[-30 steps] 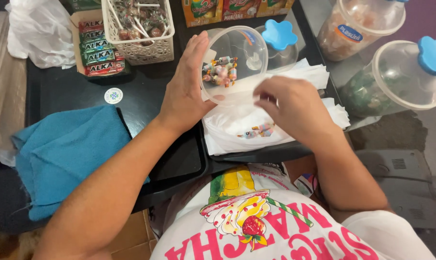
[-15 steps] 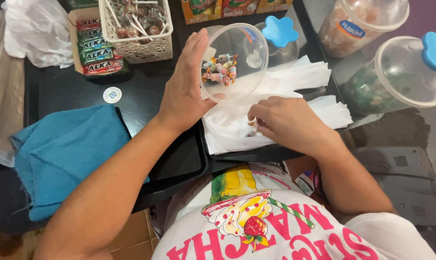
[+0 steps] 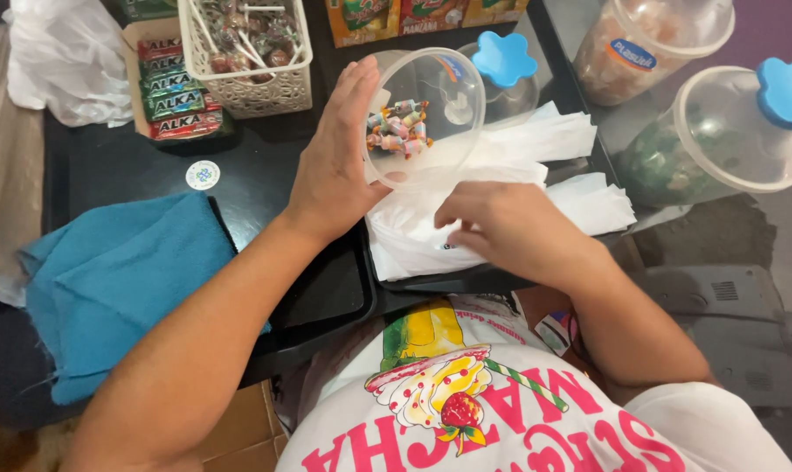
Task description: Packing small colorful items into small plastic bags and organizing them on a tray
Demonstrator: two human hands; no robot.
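Holding clear jar (image 3: pixel 431 118) tilted, left hand (image 3: pixel 335 166) flat against its side; wrapped candies (image 3: pixel 397 128) inside. Our right hand (image 3: pixel 501 227) curled over white bags (image 3: pixel 553 170) on black tray (image 3: pixel 326 297); we cannot tell what fingers pinch. Blue cloth (image 3: pixel 116 280) lies left.

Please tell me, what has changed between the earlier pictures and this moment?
The right hand drew back from the clear jar's mouth and now rests on the white plastic bag. The left hand keeps its grip on the tilted jar; the wrapped candies stay inside.
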